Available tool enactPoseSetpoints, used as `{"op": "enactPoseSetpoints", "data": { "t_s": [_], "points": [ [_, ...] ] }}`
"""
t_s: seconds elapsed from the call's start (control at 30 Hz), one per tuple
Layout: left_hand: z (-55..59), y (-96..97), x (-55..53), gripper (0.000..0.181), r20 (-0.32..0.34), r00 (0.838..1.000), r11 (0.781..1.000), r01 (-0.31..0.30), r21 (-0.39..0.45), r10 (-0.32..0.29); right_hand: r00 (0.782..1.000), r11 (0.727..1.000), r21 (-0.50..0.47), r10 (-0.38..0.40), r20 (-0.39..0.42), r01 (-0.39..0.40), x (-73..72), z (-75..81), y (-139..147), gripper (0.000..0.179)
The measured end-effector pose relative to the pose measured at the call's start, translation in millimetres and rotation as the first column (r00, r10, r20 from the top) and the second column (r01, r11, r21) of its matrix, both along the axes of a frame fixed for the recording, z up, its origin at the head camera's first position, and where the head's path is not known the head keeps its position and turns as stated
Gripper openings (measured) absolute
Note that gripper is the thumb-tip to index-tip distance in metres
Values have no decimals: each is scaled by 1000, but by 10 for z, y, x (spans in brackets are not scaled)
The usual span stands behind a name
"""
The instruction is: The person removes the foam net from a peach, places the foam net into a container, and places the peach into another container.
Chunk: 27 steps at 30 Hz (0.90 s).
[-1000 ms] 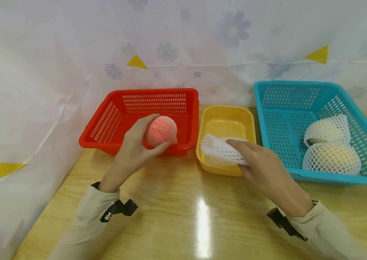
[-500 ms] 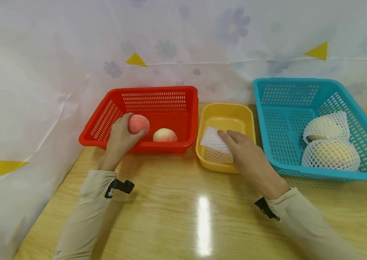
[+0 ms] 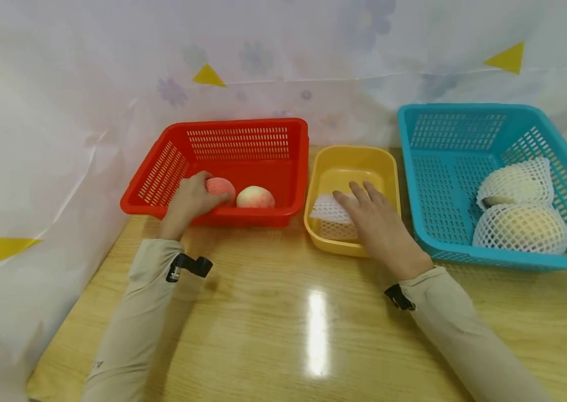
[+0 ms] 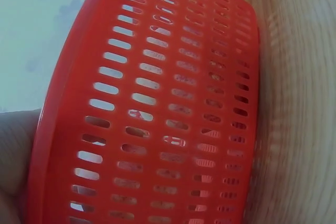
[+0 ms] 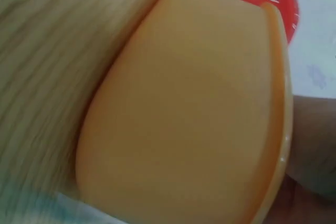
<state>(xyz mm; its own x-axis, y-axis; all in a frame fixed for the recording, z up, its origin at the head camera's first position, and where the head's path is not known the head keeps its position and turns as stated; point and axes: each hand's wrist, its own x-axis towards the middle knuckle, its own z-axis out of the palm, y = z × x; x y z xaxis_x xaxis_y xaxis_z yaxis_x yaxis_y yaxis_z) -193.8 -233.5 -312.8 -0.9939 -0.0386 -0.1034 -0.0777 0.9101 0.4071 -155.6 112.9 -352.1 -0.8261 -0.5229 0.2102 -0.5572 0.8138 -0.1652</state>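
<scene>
My left hand [image 3: 190, 199] reaches over the front rim of the red basket [image 3: 172, 162] and grips a pink peach [image 3: 222, 187] low inside it. A second, paler peach [image 3: 255, 196] lies just right of the first. My right hand [image 3: 368, 215] lies in the yellow tub [image 3: 351, 162], its straight fingers pressing on a white foam net [image 3: 327, 209]. The left wrist view is filled by the basket's slotted red wall [image 4: 168, 108]. Up close in the right wrist view is the tub's outer wall [image 5: 178, 108].
A blue basket [image 3: 464, 151] at the right holds two pale fruits wrapped in white foam nets [image 3: 517, 184] [image 3: 522, 229]. All three containers stand at the back of a glossy wooden table [image 3: 308, 324], against a white flowered sheet that also hangs along the left side.
My left hand carried the pink peach from in front of the red basket down into it, beside the pale peach. My right hand moved the foam net into the yellow tub and flattened on it.
</scene>
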Motion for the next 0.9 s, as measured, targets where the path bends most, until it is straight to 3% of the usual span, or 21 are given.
{"op": "enactPoseSetpoints", "data": {
  "t_s": [0.23,0.37,0.43,0.57,0.63,0.77,0.83,0.9],
  "points": [
    [31,29,-36,73,35,999,999,-33,-22,33,991,992,-129,0,137,18,-129,84,35,74],
    [2,35,-17,76,55,996,998,-66,-21,67,960,969,-243,14,278,56,-148,32,9,86],
    [-14,40,-4,78,55,993,994,-104,-18,105,945,955,-290,36,325,63,-149,-1,-7,82],
    [-23,39,17,79,48,985,986,-167,-28,168,936,959,-285,99,338,1,-128,-49,-22,49],
    [-22,36,17,77,64,983,985,-168,-38,170,932,970,-242,121,343,-36,-113,-68,-22,43],
    [-18,53,11,73,103,984,988,-140,-57,145,957,979,-172,150,250,-109,-102,-89,-10,23],
    [-19,62,-1,72,107,985,990,-127,-63,133,967,982,-148,144,211,-114,-112,-72,-1,12],
    [-17,70,-15,71,98,988,991,-117,-68,123,968,988,-124,113,223,-87,-127,-49,12,12]
  ]
}}
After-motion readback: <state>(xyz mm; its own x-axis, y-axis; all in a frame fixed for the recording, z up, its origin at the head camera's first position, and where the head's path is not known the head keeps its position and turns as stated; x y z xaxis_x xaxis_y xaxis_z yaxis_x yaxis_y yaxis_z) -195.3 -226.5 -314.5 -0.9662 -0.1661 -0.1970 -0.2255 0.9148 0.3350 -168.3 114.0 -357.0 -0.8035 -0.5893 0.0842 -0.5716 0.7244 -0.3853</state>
